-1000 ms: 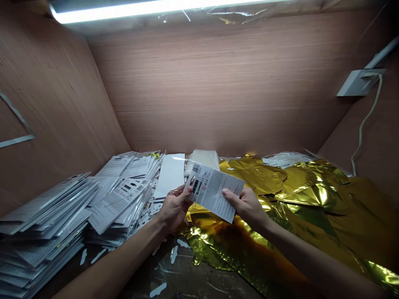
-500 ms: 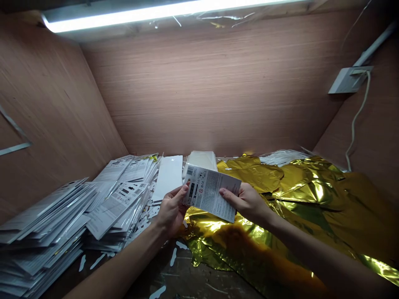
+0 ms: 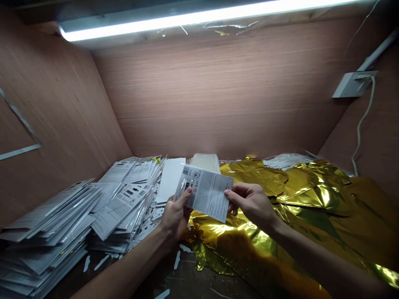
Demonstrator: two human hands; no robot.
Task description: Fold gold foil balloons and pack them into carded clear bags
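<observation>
**Q:** In the head view, what occupies the centre of the field?

**A:** A printed card in a clear plastic sleeve (image 3: 205, 192), raised above the middle of the table (image 3: 199, 286). It is tilted, with its text panel turned up toward the camera.

**Q:** State of each hand?

**A:** Both are grasping. The left hand (image 3: 176, 218) closes on the card's left end, with its thumb on the printed face. The right hand (image 3: 252, 203) pinches the opposite end. Holding the card by its ends leaves most of the printed panel uncovered and in view.

**Q:** What lies to either side?

**A:** Toward the table's left edge are fanned stacks of similar sleeved cards (image 3: 121, 203), with a larger pile (image 3: 43, 232) nearer the corner. Overlapping the cards keeps each one's printing partly visible. Crumpled gold foil sheets (image 3: 324, 195) spread toward the right edge. At the back edge, between these groups, lie a blank white card (image 3: 171, 180) and a cream packet (image 3: 204, 162). Small white cut-offs (image 3: 177, 259) are scattered near the front edge.

**Q:** Surroundings?

**A:** A laminate back wall (image 3: 218, 95) rises behind, lit by a fluorescent tube (image 3: 193, 23). A white wall box (image 3: 353, 85) with a cable (image 3: 361, 124) sits at right.
</observation>
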